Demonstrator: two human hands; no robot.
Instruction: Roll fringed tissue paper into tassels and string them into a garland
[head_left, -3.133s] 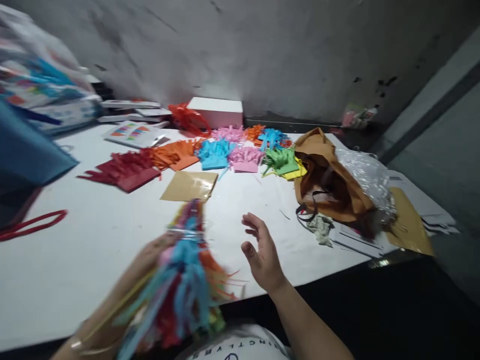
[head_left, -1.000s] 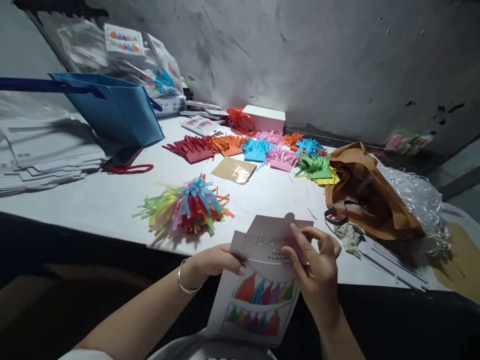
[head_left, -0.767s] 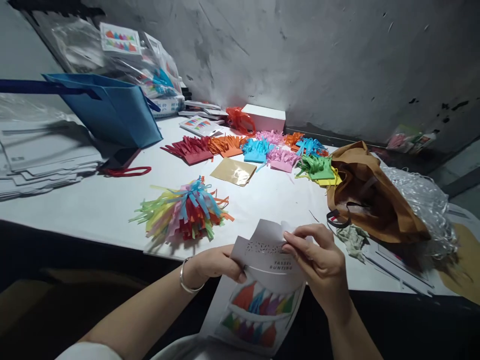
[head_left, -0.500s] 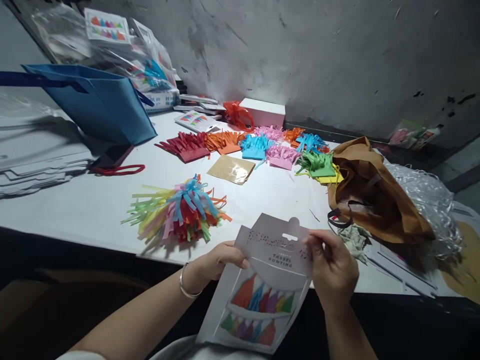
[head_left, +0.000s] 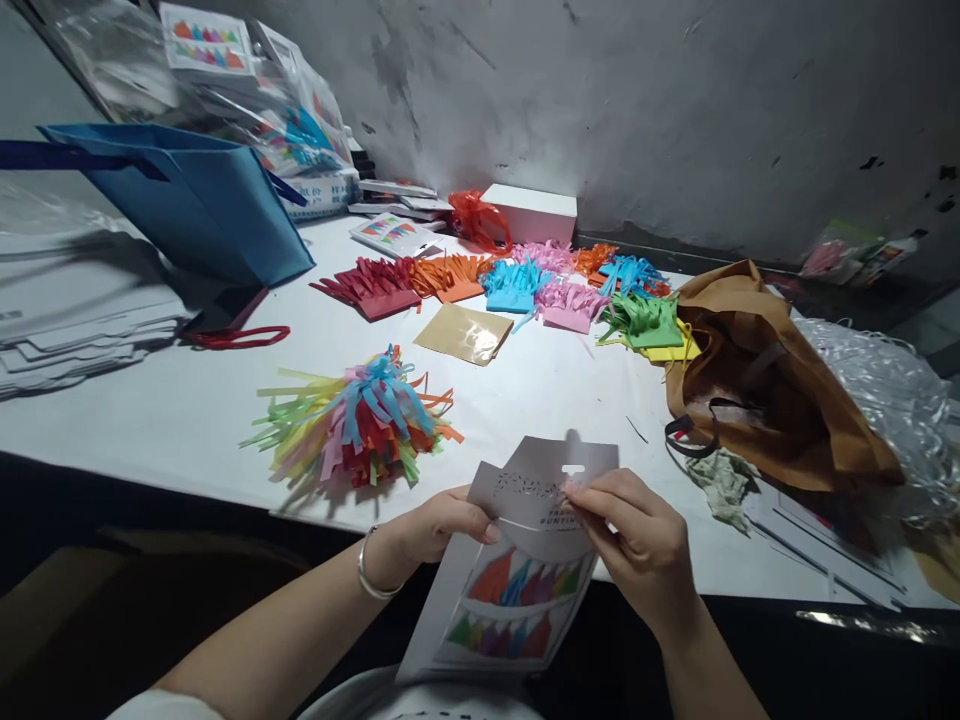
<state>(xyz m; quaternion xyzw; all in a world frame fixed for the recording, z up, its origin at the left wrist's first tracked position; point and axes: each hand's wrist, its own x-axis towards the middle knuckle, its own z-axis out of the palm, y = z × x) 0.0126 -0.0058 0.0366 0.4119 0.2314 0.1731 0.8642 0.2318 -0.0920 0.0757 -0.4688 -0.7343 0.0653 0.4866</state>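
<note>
A white tassel bunting package (head_left: pixel 517 590), printed with two rows of coloured tassels, tilts over the table's front edge. It has a hang hole and a band of small punched cut-outs near its top. My left hand (head_left: pixel 442 525), with a bangle at the wrist, grips its left edge, thumb on the front. My right hand (head_left: pixel 634 535) is pinched, its fingertips touching the front beside the cut-outs below the hang hole; whatever lies between them is too small to make out. A multicoloured tassel bundle (head_left: pixel 367 420) lies on the table beyond my left hand.
Fringed paper bundles (head_left: pixel 514 290) in several colours lie across the back, with a brown paper packet (head_left: pixel 465 333) before them. A blue bag (head_left: pixel 202 205) and stacked white card (head_left: pixel 75 300) stand left. An open brown bag (head_left: pixel 787 390) and clear plastic (head_left: pixel 885 380) lie right.
My right hand has moved left from the package's right edge to the cut-outs on its front. My left hand keeps its grip on the left edge. The view has shifted slightly.
</note>
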